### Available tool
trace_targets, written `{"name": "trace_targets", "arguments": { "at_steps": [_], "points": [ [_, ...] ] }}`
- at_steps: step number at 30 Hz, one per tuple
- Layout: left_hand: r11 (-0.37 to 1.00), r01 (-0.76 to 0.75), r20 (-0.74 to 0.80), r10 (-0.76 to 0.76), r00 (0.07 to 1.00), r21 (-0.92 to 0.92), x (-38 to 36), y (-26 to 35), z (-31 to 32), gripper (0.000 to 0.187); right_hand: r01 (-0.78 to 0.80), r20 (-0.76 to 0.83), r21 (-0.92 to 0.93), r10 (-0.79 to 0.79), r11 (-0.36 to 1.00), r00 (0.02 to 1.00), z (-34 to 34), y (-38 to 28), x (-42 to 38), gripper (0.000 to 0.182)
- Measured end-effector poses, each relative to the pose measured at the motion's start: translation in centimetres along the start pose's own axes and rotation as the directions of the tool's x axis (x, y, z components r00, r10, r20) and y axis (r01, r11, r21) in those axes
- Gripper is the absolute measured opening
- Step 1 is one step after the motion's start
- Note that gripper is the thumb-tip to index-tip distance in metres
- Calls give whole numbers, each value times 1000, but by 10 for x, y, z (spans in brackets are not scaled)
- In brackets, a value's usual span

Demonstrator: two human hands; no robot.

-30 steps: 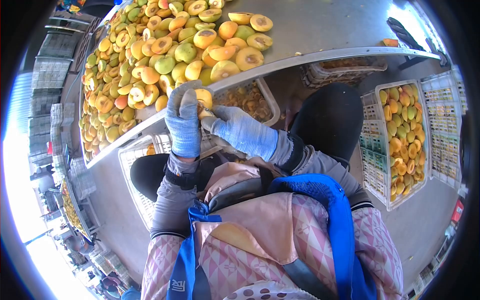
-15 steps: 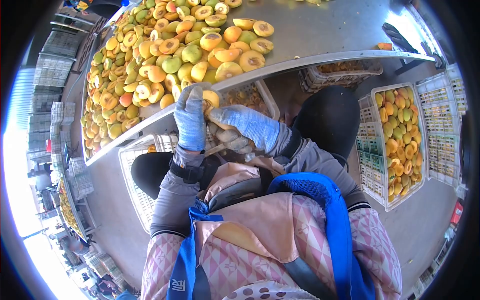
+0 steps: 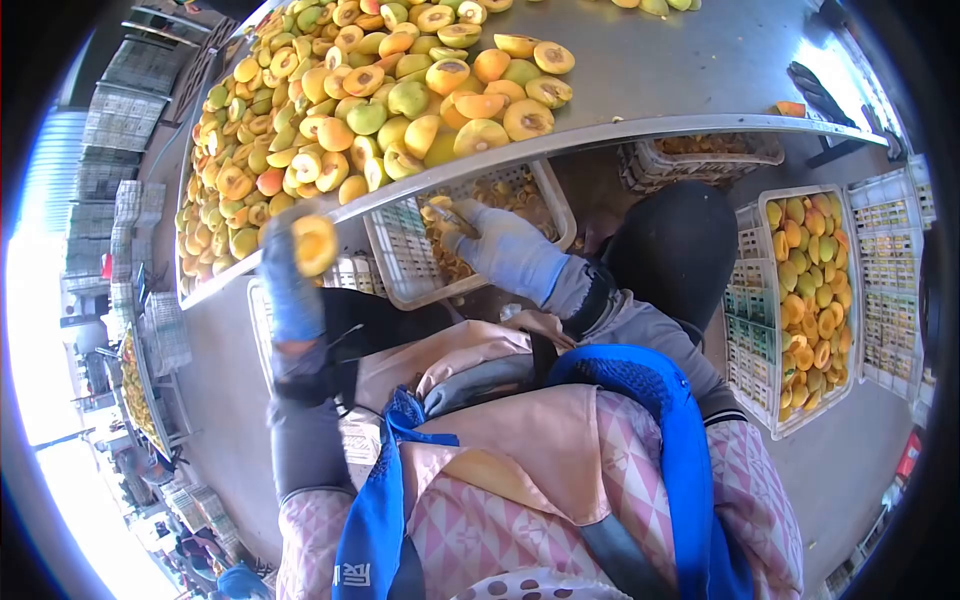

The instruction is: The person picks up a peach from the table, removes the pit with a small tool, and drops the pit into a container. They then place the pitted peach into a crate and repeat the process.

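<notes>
My left hand, in a blue-grey glove and blurred by motion, holds a halved yellow fruit with its cut face up, just off the table edge. My right hand, gloved too, is closed on a small tool over a white crate. A small yellow-brown piece is at the tool's tip. Inside the crate lie brownish scraps. Many halved fruits are heaped on the metal table in front of me.
The table's metal edge runs across in front. At the right stands a crate of fruit halves beside stacked crates. Another crate is under the table. My knee is between the crates.
My hands were together at the fruit and are now apart. The left hand has moved left with a fruit half, and the right hand is now over the scrap crate.
</notes>
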State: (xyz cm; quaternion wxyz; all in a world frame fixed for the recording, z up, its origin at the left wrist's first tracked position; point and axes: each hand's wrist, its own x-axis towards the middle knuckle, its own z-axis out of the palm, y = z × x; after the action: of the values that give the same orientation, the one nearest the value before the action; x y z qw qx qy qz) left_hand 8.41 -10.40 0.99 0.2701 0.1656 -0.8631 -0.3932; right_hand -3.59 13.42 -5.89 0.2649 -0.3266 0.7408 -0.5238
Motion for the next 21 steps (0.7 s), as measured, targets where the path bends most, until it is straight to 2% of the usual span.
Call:
{"name": "trace_targets", "arguments": {
  "at_steps": [1,2,3,4,5,6,7,9,11,13,14,15,16,17,19,21],
  "points": [
    [921,330,6,-336,942,-206,-7,36,-19,41,-19,-6,-199,18,980,1000,-1,-1,-1,47],
    [945,320,-40,-324,945,-73,-10,18,-47,39,-32,-11,-299,30,954,999,0,0,-1,45],
    [837,544,-85,-539,838,52,-17,-70,-131,35,-42,-16,-395,39,918,999,3,1,-1,43],
    [864,397,-19,-412,911,311,-38,-132,-181,32,-52,-23,-486,47,872,999,7,2,0,41],
    [818,207,46,-273,961,537,-58,-191,-229,29,-47,-13,-519,48,854,999,11,5,3,39],
    [741,204,42,-299,953,640,-64,-198,-237,26,-44,-4,-552,50,833,999,14,9,6,37],
    [652,195,37,-325,945,732,-63,-177,-227,23,-42,4,-586,54,809,999,15,12,8,36],
    [341,170,-21,-400,916,925,-49,-110,-186,20,0,-8,-572,-5,821,1000,13,13,5,34],
    [653,217,-8,-307,952,726,-19,-66,-133,18,-7,-25,-543,-8,840,1000,10,10,2,32],
    [876,212,-40,-216,976,433,16,-35,-76,17,-56,-49,-494,37,867,998,4,-4,1,31],
    [880,4,34,-22,999,474,31,-24,-43,17,-73,-126,-420,22,904,992,2,-11,-1,31],
    [844,-206,116,171,978,496,44,-8,-6,17,-84,-205,-344,13,935,979,-1,-17,-3,31],
    [889,17,136,-89,987,458,51,37,36,18,-89,-283,-265,11,960,959,-4,-21,-5,31],
    [875,-126,227,19,974,467,61,37,66,20,-16,-367,-207,-63,978,928,-6,-21,-6,31],
    [732,-465,467,225,855,498,76,54,114,29,146,-530,-114,-184,983,827,-12,-18,-8,32],
    [672,-435,514,94,852,599,86,51,153,34,187,-580,-24,-167,982,797,-17,-14,-8,32]
  ]
}}
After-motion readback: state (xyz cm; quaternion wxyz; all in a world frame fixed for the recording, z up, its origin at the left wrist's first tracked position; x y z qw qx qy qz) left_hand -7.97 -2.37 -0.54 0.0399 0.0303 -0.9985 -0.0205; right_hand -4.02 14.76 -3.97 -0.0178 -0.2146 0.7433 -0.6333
